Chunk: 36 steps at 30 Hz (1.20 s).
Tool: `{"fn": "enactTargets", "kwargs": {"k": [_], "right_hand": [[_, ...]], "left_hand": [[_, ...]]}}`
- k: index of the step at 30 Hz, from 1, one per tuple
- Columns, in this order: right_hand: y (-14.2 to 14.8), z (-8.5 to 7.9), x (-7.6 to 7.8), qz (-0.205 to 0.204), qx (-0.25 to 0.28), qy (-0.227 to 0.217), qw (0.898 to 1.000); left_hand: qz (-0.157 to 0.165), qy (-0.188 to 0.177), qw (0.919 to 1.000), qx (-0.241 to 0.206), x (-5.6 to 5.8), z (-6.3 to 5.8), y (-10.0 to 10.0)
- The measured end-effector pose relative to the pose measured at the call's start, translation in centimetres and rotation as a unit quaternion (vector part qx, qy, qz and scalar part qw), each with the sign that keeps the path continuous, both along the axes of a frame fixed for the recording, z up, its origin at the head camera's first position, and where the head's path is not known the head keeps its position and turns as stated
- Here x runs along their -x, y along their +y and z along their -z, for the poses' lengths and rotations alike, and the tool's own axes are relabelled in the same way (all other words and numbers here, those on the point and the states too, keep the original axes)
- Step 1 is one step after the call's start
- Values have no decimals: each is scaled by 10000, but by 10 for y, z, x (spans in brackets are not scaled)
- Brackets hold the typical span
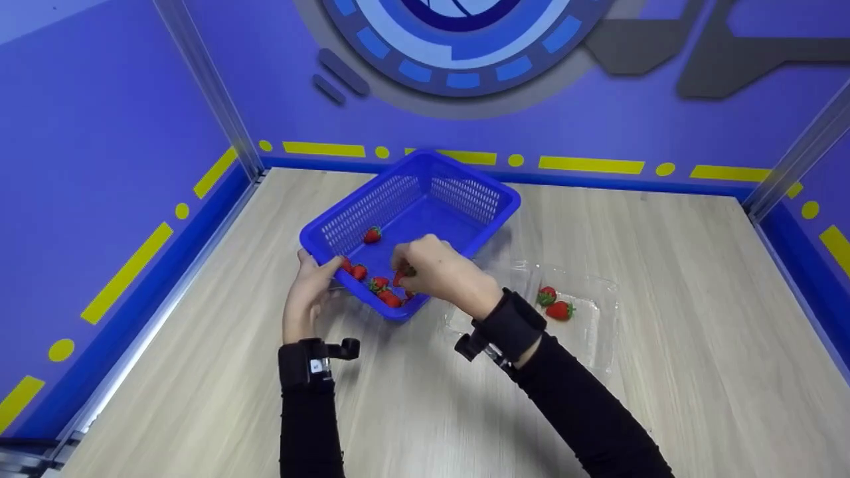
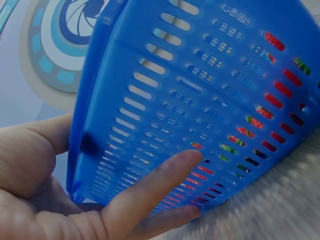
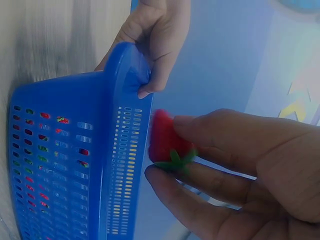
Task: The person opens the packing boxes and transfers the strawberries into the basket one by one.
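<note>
A blue plastic basket (image 1: 431,212) with slotted walls stands tilted on the table, several strawberries (image 1: 378,284) gathered at its near end. My left hand (image 1: 309,292) grips the basket's left near corner, thumb over the rim and fingers along the outer wall, as the left wrist view shows. Over the near part of the basket, my right hand (image 1: 441,272) pinches one strawberry (image 3: 170,142) between thumb and fingers; its green leaves show in the right wrist view. One more strawberry (image 1: 372,235) lies apart inside the basket, by the left wall.
Right of the basket, a clear plastic tray (image 1: 607,332) rests on the wooden table (image 1: 690,318), with two strawberries (image 1: 560,310) in it. My right forearm partly covers it. Blue printed panels (image 1: 119,166) enclose the table at the back and sides.
</note>
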State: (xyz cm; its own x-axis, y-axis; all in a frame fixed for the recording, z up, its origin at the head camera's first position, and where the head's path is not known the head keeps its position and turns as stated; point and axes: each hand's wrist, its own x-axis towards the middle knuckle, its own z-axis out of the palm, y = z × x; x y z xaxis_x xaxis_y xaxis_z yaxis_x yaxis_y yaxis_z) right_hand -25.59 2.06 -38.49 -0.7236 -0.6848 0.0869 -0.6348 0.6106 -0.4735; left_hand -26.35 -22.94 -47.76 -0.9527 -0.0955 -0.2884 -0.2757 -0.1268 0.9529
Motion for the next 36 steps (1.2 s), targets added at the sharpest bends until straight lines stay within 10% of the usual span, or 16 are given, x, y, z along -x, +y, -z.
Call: {"fn": "enactTargets", "kwargs": {"k": [19,36], "right_hand": [[24,-1,-4,0,-34,186,9998],[174,40,-8,1053,34,186,9943]], "left_hand": [[9,79,10000,30,-3,1,1],[-104,243,9996,-93,-1,2,2]]}}
